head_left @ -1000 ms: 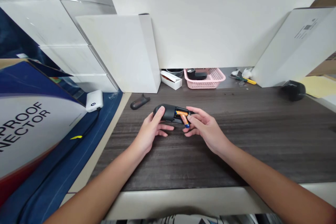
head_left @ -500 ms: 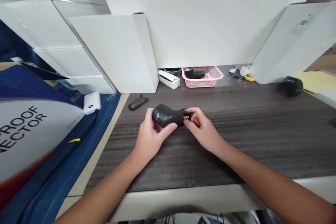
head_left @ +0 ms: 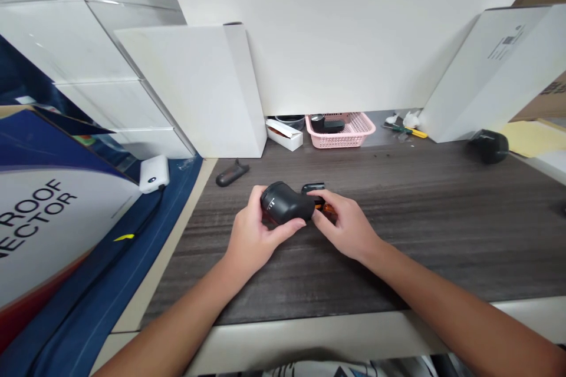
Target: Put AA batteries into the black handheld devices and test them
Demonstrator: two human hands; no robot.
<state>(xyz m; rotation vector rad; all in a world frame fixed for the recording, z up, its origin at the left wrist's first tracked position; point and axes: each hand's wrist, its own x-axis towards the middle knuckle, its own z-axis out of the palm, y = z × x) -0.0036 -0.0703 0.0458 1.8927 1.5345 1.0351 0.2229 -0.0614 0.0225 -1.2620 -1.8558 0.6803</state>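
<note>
My left hand [head_left: 254, 230] is closed round the round head of a black handheld device [head_left: 287, 203], which looks like a lint shaver, thumb along its near side. My right hand [head_left: 347, 221] pinches at the handle end, where an orange battery [head_left: 329, 208] shows between the fingers; they hide most of it and the handle's end. Just behind those fingers a small black piece [head_left: 313, 187] lies on the table. Farther left rests a long black cover [head_left: 232, 173], apart from both hands.
A pink basket [head_left: 340, 140] with a black item inside stands at the back, beside a small white box [head_left: 285, 135]. Tools with a yellow handle [head_left: 415, 132] lie right of it. Another black device [head_left: 490, 146] is at the right. White panels [head_left: 198, 88] bound the dark table [head_left: 354, 283].
The device has tilted and turned in my left hand, its head shifting slightly right and nearer. My right fingers now cover more of the handle end, and less orange shows there.
</note>
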